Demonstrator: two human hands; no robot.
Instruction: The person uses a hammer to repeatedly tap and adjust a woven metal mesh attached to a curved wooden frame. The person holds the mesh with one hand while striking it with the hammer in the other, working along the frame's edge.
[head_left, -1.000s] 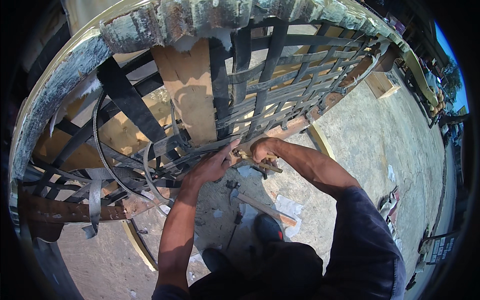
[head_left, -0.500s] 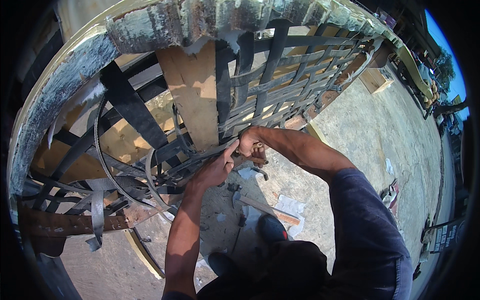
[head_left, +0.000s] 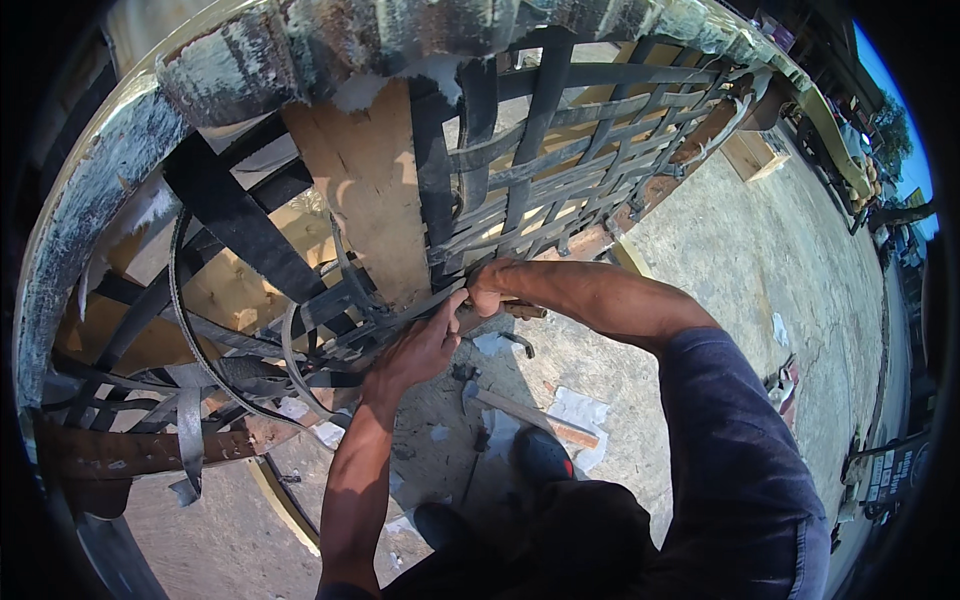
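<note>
My left hand [head_left: 428,345] reaches up to the lower edge of a frame woven with black and grey straps [head_left: 530,150], index finger extended against a strap, other fingers loosely bent. Beside its fingertips, my right hand [head_left: 488,288] is closed on a tool with short tan handles [head_left: 525,310], which pokes out below it; the tool's working end is hidden by the hand. A plywood board [head_left: 360,200] stands upright behind the straps, just above my hands. Loose strap ends [head_left: 188,430] hang at the left, along the frame's brown wooden rail [head_left: 140,450].
On the concrete floor below lie a hammer [head_left: 520,415], scraps of white paper [head_left: 575,420] and a thin tool beside my shoes [head_left: 540,455]. A wooden box [head_left: 750,155] sits at the back right; a dark sign [head_left: 890,475] stands at the right rim.
My right hand has moved up and left with the tan-handled tool, turning so more of it is hidden, and now sits closer against my left fingertips at the strap.
</note>
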